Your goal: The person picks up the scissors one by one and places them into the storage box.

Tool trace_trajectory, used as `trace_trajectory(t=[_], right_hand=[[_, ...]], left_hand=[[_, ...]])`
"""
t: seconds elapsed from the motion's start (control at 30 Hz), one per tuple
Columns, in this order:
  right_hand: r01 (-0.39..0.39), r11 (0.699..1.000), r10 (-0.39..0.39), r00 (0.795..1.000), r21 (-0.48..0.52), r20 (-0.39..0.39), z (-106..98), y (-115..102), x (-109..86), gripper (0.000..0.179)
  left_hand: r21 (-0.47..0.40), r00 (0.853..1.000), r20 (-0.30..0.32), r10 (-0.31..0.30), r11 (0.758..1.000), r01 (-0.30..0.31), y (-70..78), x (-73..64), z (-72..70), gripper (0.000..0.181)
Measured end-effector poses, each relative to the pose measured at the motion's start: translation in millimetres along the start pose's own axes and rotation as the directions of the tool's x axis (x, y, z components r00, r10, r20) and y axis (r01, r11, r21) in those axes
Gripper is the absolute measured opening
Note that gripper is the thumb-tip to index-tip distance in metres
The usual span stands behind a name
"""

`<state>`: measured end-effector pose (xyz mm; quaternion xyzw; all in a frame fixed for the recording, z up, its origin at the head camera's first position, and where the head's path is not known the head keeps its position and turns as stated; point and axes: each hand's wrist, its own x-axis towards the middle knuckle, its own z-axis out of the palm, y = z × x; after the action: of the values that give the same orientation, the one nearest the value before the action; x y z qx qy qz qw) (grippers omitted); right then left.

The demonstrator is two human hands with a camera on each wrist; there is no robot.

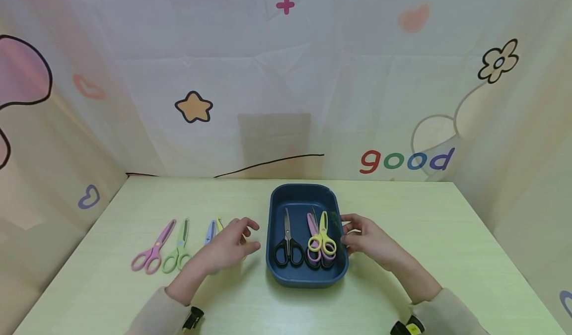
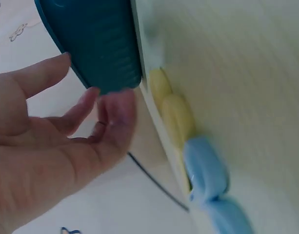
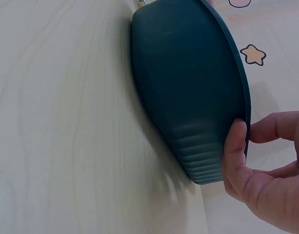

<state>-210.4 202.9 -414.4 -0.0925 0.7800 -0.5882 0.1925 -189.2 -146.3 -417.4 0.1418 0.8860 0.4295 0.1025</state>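
A dark blue plastic bin (image 1: 308, 281) stands at the middle of the table. My right hand (image 1: 364, 238) pinches its right rim, thumb on the outer wall and fingertips over the edge, as the right wrist view shows. Inside lie black-handled scissors (image 1: 287, 231) on the left; on the right, yellow scissors (image 1: 322, 234) rest over pink ones (image 1: 311, 222) and another dark-handled pair. My left hand (image 1: 230, 245) hovers left of the bin, fingers loosely bent, holding nothing. Below it are blue scissors (image 2: 205, 168) and yellow scissors (image 2: 178, 117), partly hidden in the head view.
Farther left on the table (image 1: 447, 255) lie pink scissors (image 1: 156, 245) and green scissors (image 1: 182, 239), side by side with blades pointing away. A printed curtain (image 1: 357, 101) hangs behind the table's back edge and along both sides.
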Motion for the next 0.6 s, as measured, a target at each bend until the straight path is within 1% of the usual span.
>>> trace_trajectory(t=[0.07,0.13,0.27,0.4,0.6], right_hand=[[-0.001,1.0,0.001,1.0,0.001,-0.001,0,0,0.1,0.059],[-0.001,1.0,0.001,1.0,0.0,-0.002,0,0,0.2,0.059],[-0.001,1.0,0.001,1.0,-0.009,-0.005,0,0,0.6,0.059],[-0.004,1.0,0.003,1.0,-0.015,-0.004,0,0,0.6,0.059],[-0.009,1.0,0.009,1.0,-0.022,-0.006,0,0,0.2,0.058]], left_hand=[[0.104,1.0,-0.009,-0.004,0.995,0.005,0.8,-2.4,-0.4,0.033],[0.181,1.0,-0.006,-0.014,0.983,0.014,2.2,-4.8,-0.9,0.033],[0.291,0.999,0.007,-0.037,0.956,0.033,3.0,-7.9,-2.2,0.034],[0.358,0.999,0.019,-0.049,0.933,0.039,2.2,-10.4,-3.8,0.033],[0.417,0.999,0.048,-0.024,0.909,0.002,0.6,-12.4,-6.2,0.035]])
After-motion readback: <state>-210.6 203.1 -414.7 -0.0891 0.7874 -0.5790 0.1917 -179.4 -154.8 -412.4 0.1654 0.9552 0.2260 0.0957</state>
